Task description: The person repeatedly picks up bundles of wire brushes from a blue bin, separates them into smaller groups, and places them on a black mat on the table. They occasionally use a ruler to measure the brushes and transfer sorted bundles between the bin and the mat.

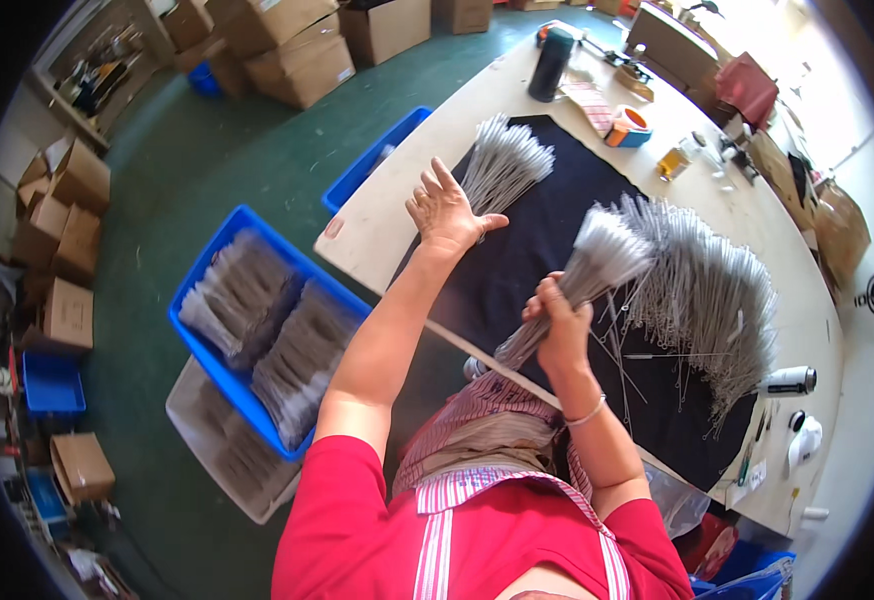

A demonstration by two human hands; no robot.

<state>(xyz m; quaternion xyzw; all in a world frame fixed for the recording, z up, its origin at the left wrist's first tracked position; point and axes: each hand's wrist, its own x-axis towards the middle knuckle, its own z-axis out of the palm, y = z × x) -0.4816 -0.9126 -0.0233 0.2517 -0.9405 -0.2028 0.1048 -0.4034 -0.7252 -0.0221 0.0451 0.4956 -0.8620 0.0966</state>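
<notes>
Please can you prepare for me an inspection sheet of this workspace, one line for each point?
Surface: pale table, partly covered by a dark cloth.
Job's things: large pile of thin wire brushes at right; smaller brush bundle near the far edge of the cloth.
Clutter: dark bottle and small bottle of yellow liquid on the table.
Hands: left hand open beside the smaller bundle, contact unclear; right hand grips another brush bundle.
Cables: nothing clearly seen.
Surroundings: blue crate of brushes at left; cardboard boxes on green floor.
</notes>
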